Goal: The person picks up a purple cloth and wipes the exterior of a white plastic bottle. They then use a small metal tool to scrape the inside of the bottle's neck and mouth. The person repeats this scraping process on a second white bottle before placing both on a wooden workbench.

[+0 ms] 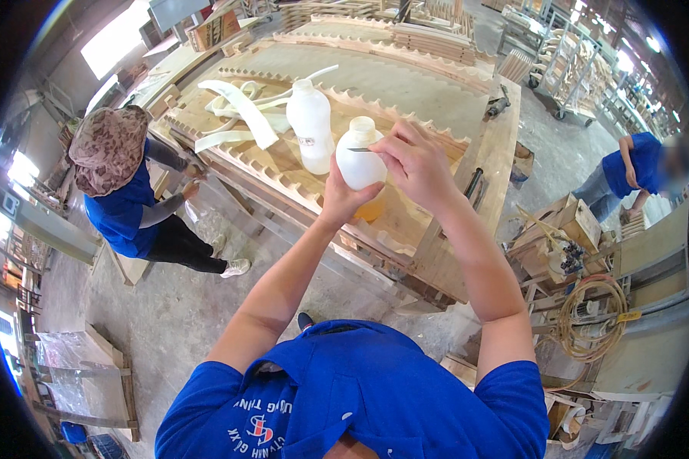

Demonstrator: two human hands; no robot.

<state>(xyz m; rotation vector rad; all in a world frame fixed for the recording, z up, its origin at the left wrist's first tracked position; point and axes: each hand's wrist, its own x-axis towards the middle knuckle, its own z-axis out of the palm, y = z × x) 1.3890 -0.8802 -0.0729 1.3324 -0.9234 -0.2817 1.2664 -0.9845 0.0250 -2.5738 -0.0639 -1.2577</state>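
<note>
My left hand (341, 199) is closed round the side of a white plastic bottle (360, 164), which stands upright with its neck uncapped. At the bottle's shoulder, my right hand (416, 163) pinches a thin, dark, flat strip (359, 149), perhaps a blade; its exact kind is unclear. Orange colour (370, 209) shows just below my left thumb; whether it is inside this bottle I cannot tell. Beside it on the left stands a second, taller white bottle (311, 131), also uncapped. White bendy strips (246, 112) lie beyond that bottle.
Scalloped wooden strips (260, 172) edge the wooden workbench (478, 200). A person in a camouflage hat (109, 149) works at its left side. Another person in blue (628, 167) is at far right. Near the right side are a wooden crate (570, 222) and a coiled hose (589, 317).
</note>
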